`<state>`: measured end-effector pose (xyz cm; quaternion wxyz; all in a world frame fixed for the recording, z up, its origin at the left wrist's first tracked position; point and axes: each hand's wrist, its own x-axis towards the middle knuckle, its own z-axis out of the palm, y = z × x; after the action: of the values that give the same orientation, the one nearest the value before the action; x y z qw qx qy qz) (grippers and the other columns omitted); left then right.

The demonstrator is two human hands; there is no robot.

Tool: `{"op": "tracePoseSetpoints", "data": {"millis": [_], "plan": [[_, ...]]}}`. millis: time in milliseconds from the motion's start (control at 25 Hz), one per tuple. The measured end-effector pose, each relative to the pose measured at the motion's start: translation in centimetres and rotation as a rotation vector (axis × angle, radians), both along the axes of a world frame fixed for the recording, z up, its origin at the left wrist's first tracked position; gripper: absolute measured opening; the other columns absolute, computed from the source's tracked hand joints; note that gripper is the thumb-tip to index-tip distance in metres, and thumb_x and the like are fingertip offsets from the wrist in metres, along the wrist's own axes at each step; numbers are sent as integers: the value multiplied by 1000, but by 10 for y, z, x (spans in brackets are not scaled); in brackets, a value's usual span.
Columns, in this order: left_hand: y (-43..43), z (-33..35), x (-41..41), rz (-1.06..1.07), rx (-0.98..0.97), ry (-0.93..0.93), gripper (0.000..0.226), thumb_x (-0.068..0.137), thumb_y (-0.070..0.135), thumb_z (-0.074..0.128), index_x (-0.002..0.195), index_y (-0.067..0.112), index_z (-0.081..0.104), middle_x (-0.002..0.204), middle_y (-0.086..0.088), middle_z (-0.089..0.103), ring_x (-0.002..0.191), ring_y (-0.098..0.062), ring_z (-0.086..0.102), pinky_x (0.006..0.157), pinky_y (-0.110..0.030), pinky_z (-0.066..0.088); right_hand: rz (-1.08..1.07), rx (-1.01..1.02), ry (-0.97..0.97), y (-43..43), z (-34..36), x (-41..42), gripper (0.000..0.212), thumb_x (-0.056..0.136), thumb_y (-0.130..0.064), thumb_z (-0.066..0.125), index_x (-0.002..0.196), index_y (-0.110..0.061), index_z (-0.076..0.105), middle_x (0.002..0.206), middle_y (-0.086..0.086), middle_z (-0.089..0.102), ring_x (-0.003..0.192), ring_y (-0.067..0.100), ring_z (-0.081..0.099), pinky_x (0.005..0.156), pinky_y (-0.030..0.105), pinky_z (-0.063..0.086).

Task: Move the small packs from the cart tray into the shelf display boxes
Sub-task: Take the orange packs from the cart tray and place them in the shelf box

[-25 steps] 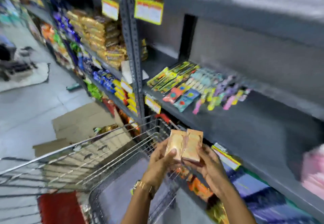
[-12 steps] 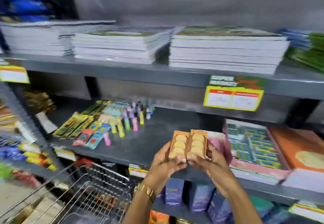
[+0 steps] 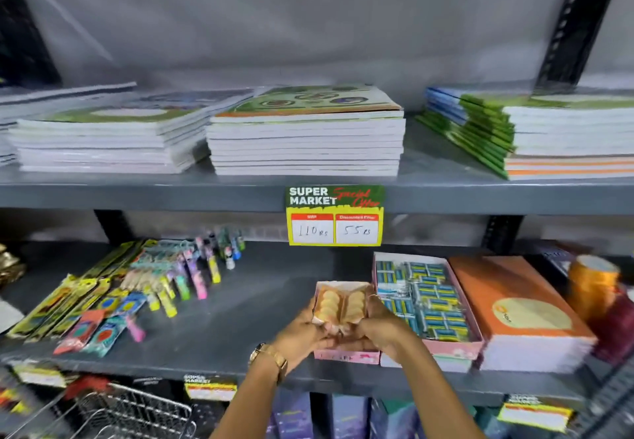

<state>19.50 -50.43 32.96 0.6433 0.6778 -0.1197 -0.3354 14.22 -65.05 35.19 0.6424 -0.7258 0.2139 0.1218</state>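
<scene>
Two small orange packs [image 3: 339, 304] with round yellow pieces showing lie side by side, tilted, held low over a small pink display box [image 3: 346, 356] on the middle shelf. My left hand [image 3: 302, 330] grips the left pack from below, and my right hand [image 3: 379, 327] grips the right one. Both hands hide most of the pink box. Just to its right stands a larger pink display box [image 3: 456, 347] filled with small blue packs [image 3: 425, 294]. The wire cart [image 3: 130, 411] shows at the bottom left; its tray is out of view.
An orange box [image 3: 514, 304] and an orange ribbon roll [image 3: 591, 282] stand at the right. Colourful pens and erasers [image 3: 154, 284] lie spread on the left of the shelf. Notebook stacks [image 3: 305, 136] fill the shelf above, with a price tag [image 3: 334, 215] on its edge.
My view swung from the cart up to the shelf. Both hands carried the two orange packs forward and lowered them onto the small pink box.
</scene>
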Motion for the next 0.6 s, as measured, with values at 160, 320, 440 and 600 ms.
{"op": "tracePoseSetpoints", "data": {"millis": [160, 320, 440, 600], "plan": [[-4, 12, 12, -34, 403, -295, 59, 93, 5, 50, 145, 16, 26, 111, -13, 61, 75, -14, 60, 78, -39, 55, 3, -283, 77, 5, 9, 10, 17, 89, -14, 50, 102, -9, 60, 108, 20, 69, 92, 37, 70, 89, 52, 57], [-3, 11, 22, -155, 832, -618, 61, 90, 36, 56, 142, 17, 32, 123, -13, 65, 101, -30, 65, 87, -38, 55, -13, -572, 152, 16, 8, 5, 18, 95, -19, 43, 86, -9, 55, 112, 19, 69, 100, 33, 69, 92, 43, 57], [-1, 4, 23, -219, 1047, -768, 73, 91, 33, 55, 149, 13, 16, 139, -18, 49, 126, -38, 49, 106, -42, 44, -54, -766, 171, 22, 1, 8, 25, 96, -7, 42, 115, -2, 57, 120, 16, 65, 105, 29, 67, 91, 37, 58], [-2, -10, 11, -266, 1009, -911, 78, 88, 14, 53, 151, 25, 8, 145, -11, 31, 129, -34, 40, 106, -43, 43, 23, -1121, 160, 31, -5, 4, 36, 95, -9, 51, 131, -11, 48, 129, 9, 58, 119, 23, 57, 95, 31, 50]]}}
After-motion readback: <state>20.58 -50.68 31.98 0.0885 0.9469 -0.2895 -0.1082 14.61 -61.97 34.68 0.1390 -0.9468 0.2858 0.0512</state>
